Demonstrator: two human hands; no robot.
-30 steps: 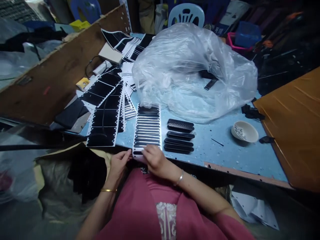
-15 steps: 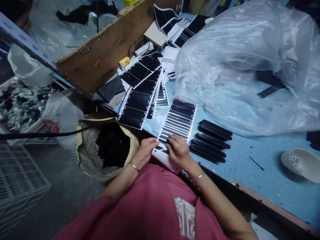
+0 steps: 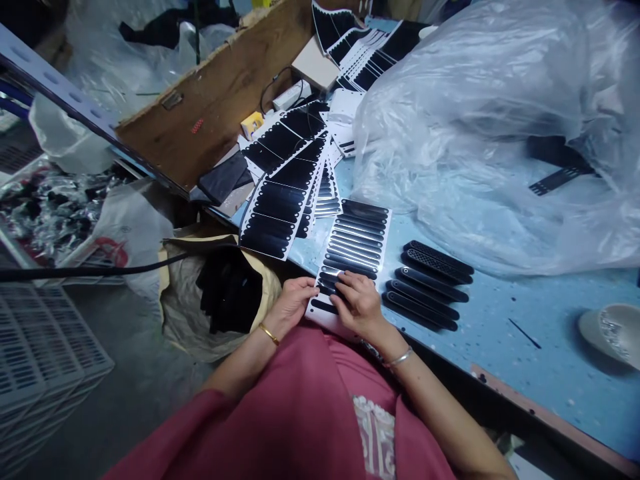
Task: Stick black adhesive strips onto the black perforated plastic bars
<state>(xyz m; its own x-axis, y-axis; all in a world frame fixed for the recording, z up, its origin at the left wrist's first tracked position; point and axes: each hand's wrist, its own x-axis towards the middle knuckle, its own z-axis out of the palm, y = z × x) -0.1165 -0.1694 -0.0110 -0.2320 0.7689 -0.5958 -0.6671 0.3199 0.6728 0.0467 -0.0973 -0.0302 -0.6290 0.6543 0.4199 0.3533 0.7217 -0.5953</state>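
Note:
A white sheet with rows of glossy black strips (image 3: 357, 233) lies over the near edge of the blue table (image 3: 520, 307). My left hand (image 3: 293, 303) pinches the sheet's left edge near its lower end. My right hand (image 3: 357, 300) rests on the sheet's lower part, fingers bent over the black strips; whether a strip is between its fingertips is too small to tell. Right of the sheet, several long black pieces (image 3: 427, 283) lie side by side. Beyond the sheet is a fanned pile of similar black-and-white sheets (image 3: 280, 193).
A large clear plastic bag (image 3: 480, 133) covers the table's far right. A white bowl (image 3: 613, 333) stands at the right. An open sack of black pieces (image 3: 167, 293) is left below the table edge, beside a grey crate (image 3: 55, 360). A wooden board (image 3: 215, 87) borders the back left.
The sheet's lower end now lies flatter and shows a black strip near its bottom edge. My right hand's fingers have spread slightly. The view has shifted a little.

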